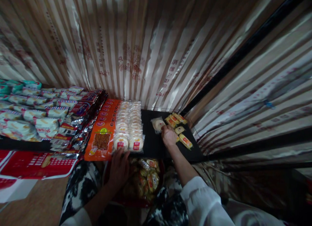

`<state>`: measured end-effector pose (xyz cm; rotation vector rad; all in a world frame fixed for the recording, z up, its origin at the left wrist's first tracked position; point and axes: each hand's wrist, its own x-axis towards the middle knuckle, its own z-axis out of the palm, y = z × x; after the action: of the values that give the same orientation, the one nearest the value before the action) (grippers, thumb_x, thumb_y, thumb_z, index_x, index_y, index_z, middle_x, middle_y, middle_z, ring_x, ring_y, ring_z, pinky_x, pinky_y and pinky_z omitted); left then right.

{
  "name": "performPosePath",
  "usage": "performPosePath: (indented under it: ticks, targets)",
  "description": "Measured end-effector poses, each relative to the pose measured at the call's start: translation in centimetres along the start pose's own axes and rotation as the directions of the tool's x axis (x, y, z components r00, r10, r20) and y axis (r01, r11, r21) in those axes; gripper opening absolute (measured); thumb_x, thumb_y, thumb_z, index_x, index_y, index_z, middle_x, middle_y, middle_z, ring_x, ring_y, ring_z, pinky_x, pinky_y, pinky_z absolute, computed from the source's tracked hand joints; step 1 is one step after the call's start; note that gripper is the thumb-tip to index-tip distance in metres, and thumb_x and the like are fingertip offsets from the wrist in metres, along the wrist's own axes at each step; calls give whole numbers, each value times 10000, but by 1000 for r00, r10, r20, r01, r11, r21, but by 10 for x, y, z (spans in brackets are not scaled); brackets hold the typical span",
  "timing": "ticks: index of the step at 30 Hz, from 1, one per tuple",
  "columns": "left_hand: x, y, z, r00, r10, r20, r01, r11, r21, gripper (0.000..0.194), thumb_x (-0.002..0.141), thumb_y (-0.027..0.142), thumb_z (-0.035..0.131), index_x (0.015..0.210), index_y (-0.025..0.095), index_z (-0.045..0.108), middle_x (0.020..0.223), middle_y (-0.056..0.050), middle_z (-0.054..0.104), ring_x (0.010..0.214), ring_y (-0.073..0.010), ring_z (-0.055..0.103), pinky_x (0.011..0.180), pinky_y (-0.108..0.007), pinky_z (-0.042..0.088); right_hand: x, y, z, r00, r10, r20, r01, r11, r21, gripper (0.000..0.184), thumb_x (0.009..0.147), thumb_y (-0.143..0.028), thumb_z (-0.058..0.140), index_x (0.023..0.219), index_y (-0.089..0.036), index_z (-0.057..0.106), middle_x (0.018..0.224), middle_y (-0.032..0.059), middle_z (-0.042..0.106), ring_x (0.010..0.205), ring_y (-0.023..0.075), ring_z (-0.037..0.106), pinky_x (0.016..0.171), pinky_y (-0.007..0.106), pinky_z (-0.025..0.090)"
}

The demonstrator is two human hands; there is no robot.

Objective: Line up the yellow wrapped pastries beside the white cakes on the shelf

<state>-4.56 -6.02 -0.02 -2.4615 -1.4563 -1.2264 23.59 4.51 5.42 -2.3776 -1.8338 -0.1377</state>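
My right hand (pixel 168 135) is over the dark shelf (pixel 152 141), fingers curled together. Its fingertips are at the edge of a clear packet with a round white cracker (pixel 158 124); I cannot make out what they grip. Several small yellow-wrapped snacks (pixel 185 141) lie just right of that hand, one partly under it. My left hand (pixel 119 167) rests at the shelf's front edge, fingers apart and holding nothing, below two rows of wrapped round crackers (pixel 128 125). Between my legs a red basket (pixel 162 174) holds many yellow-wrapped snacks (pixel 146 179).
An orange bag of stick snacks (pixel 101 135) lies left of the crackers. Dark shiny packets (pixel 84 112) and many white packets (pixel 44 110) fill the shelf further left. A red printed box (pixel 39 162) stands below. Pleated printed sheeting (pixel 136 50) hangs behind, with a dark pole (pixel 219 70) at right.
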Motion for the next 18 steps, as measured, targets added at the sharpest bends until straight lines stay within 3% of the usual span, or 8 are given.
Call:
performPosePath:
  ticks: [5,7,9,12,14,16,18]
  targets:
    - [-6,13,-1,999,46,10,-45,996,-75,417,851,75,419,1256,151,477,1319,-150,432,1309,-260,346,1030,-422,399,-20,-7,-9,995,-101,-9,101,995,11,229,868,-179,414,923,-178,637,929,94,644,935,222,527,810,294,369]
    - [-10,16,-2,998,54,20,-52,994,-100,420,853,83,420,1263,150,474,1331,-152,424,1316,-263,337,1034,-427,396,-23,-9,-13,992,-116,-47,117,993,28,271,890,-228,394,1016,-175,629,955,94,649,983,232,506,875,309,354]
    - [-14,20,-1,997,74,35,-69,989,-133,429,858,101,415,1281,158,461,1349,-150,411,1322,-265,329,1035,-438,395,-22,-12,-15,992,-119,-50,121,992,41,343,899,-323,415,1161,-173,578,1105,112,616,1085,252,465,934,337,335]
    - [-18,26,1,993,107,49,-97,980,-174,448,865,131,405,1311,163,430,1369,-147,400,1333,-270,315,1031,-455,399,-20,-16,-14,986,-135,101,131,990,50,535,830,-436,543,1294,-178,480,1306,150,489,1149,285,449,939,374,354]
    - [-19,30,1,992,114,54,-102,976,-192,448,867,144,400,1314,161,424,1371,-148,407,1336,-270,313,1023,-456,409,-22,-17,-10,974,-131,183,121,990,67,591,803,-422,582,1321,-172,444,1320,164,471,1101,281,503,910,373,387]
    - [-19,34,0,991,125,46,-113,972,-207,436,864,135,392,1297,160,436,1361,-146,426,1335,-262,320,1016,-449,419,-29,-16,-3,980,-114,164,100,991,92,561,805,-366,576,1311,-161,448,1301,167,487,1078,271,533,908,373,403]
    - [-18,36,-3,989,144,35,-133,968,-214,425,854,116,390,1272,159,456,1339,-145,454,1332,-253,329,1013,-439,425,-36,-13,3,994,-88,72,76,985,155,505,796,-315,567,1266,-147,493,1279,168,510,1111,271,525,938,385,401]
